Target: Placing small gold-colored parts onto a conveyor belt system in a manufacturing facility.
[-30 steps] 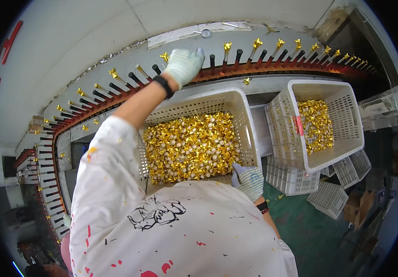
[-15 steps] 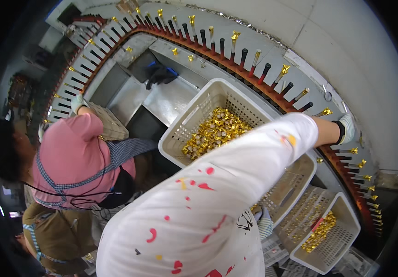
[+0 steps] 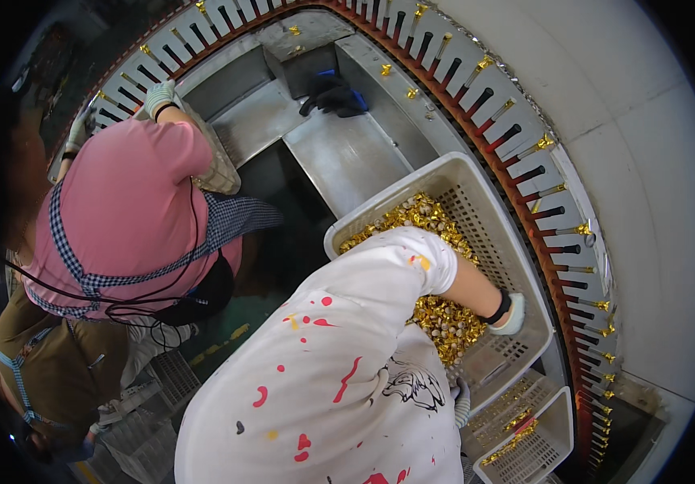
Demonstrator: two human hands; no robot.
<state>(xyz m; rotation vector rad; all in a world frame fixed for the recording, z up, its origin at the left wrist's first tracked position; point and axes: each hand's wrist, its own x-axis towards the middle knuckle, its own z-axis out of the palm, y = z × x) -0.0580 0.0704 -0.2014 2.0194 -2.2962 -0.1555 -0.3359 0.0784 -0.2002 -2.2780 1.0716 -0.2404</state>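
Observation:
My left hand (image 3: pixel 512 315), in a pale glove with a black wristband, reaches down into a white plastic basket (image 3: pixel 484 202). Its fingers rest at the edge of the pile of gold-wrapped pieces (image 3: pixel 444 319); whether it grips any is unclear. My right hand (image 3: pixel 461 403), also gloved, peeks out below my white paint-splashed shirt near the basket's lower corner and is mostly hidden. A curved rack of black pegs (image 3: pixel 525 173) runs past the basket, and some pegs carry gold pieces.
A co-worker in a pink shirt (image 3: pixel 122 210) stands at the left with a gloved hand (image 3: pixel 158 97) at the rack. A second white basket (image 3: pixel 561 407) with a few gold pieces sits lower right. A dark cloth (image 3: pixel 333 95) lies on the steel table (image 3: pixel 355 153).
My left arm has come down from the peg rack into the basket of gold pieces. My head has turned further, bringing the co-worker more fully into view.

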